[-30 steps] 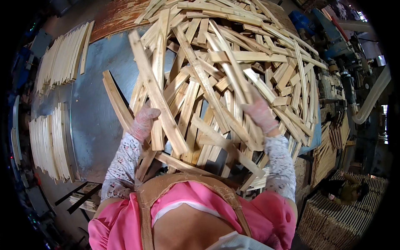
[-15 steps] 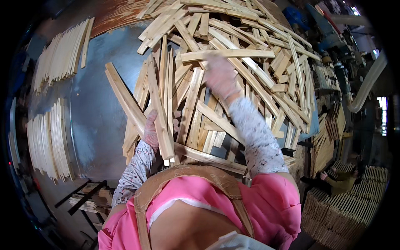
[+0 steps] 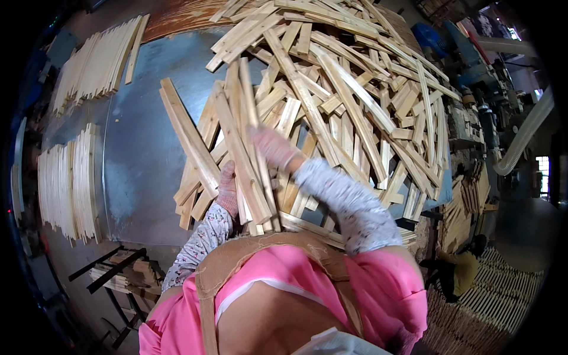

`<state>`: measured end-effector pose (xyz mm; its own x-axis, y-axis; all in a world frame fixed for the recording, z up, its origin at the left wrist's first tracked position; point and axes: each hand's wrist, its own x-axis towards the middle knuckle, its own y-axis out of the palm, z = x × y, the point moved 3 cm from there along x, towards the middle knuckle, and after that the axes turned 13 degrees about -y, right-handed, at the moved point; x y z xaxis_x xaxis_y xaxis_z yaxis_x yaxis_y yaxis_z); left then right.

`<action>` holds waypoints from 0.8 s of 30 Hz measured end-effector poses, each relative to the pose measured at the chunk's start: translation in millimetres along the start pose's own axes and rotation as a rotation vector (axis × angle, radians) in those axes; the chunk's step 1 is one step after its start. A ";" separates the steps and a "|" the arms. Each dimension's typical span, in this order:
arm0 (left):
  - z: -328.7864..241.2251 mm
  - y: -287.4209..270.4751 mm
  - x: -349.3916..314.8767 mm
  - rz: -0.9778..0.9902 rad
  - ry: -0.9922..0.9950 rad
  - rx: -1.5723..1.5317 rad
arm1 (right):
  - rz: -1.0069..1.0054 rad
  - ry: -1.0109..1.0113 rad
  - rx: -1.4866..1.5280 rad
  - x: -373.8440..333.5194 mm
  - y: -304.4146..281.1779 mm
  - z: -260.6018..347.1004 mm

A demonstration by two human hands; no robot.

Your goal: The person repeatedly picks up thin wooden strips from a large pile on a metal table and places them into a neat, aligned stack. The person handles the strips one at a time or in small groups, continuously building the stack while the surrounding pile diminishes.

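My left hand [image 3: 228,188] is closed around the lower part of several pale wooden strips [image 3: 241,157], its thumb along their left side. These strips stand lengthwise before me, close to my apron [image 3: 266,248]. Against their right side lies another long wooden strip [image 3: 247,89], and my right hand [image 3: 275,148] grips it near the middle; that hand is blurred by motion. Left of my left hand, a thick wooden strip [image 3: 188,139] lies slanted on top of others. A large jumbled pile of wooden strips [image 3: 355,100] spreads beyond and to the right.
Two rows of strips, a far one [image 3: 97,59] and a near one [image 3: 68,183], lie side by side at the left of the metal table [image 3: 139,160]. A rack of wood pieces [image 3: 127,269] stands low left. At lower right a person [image 3: 461,269] is beside stacked slats [image 3: 503,290].
My right hand has come down and left from the pile, bringing a strip from crosswise to lengthwise beside the ones in my left hand. My left hand has shifted slightly right.
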<state>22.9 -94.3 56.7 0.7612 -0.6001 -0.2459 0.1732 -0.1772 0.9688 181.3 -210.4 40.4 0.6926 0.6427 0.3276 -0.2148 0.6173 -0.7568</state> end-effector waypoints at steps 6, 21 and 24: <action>-9.3 -12.2 -2.0 -0.103 0.050 0.055 | -0.023 0.392 -0.408 -45.4 -125.8 21.6; -236.5 17.0 -270.4 -1.386 0.545 1.559 | -0.198 0.629 -0.577 -154.2 -113.8 22.6; -263.9 2.0 -324.1 -2.040 -0.021 1.777 | -0.309 0.549 -0.756 -142.5 -110.9 29.2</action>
<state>-58.6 305.7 146.5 0.4670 0.8425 -0.2685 -0.1025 -0.2500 -0.9628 86.3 -357.2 94.1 0.9088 0.0837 0.4088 0.3945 0.1471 -0.9070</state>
